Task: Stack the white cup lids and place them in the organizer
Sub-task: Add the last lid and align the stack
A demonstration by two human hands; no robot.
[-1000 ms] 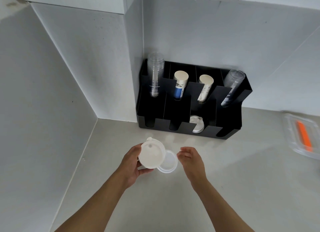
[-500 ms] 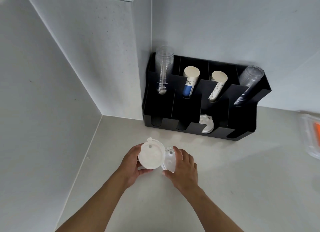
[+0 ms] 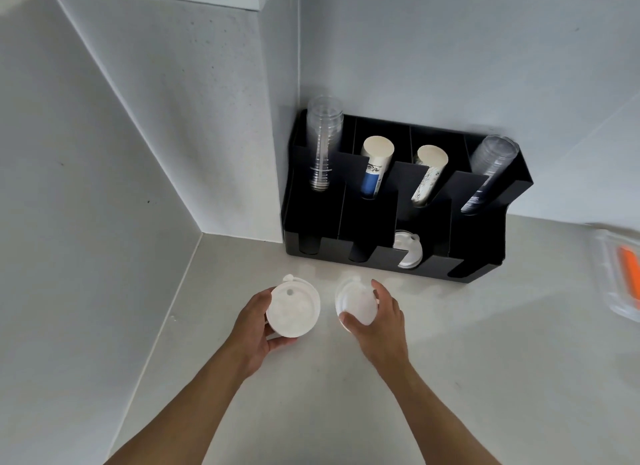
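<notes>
We are losing the clear container [image 3: 620, 274] with the orange thing [image 3: 628, 272] inside at the right edge, blurred and cut off. The organizer [image 3: 381, 256] front wall is hiding the lower part of the white lids [image 3: 408, 248] in its third slot and the bases of the cup stacks. Our right hand [image 3: 375, 317] is covering the near-right rim of its lid [image 3: 355, 303], which is blurring. Both forearms are running off the near edge.
</notes>
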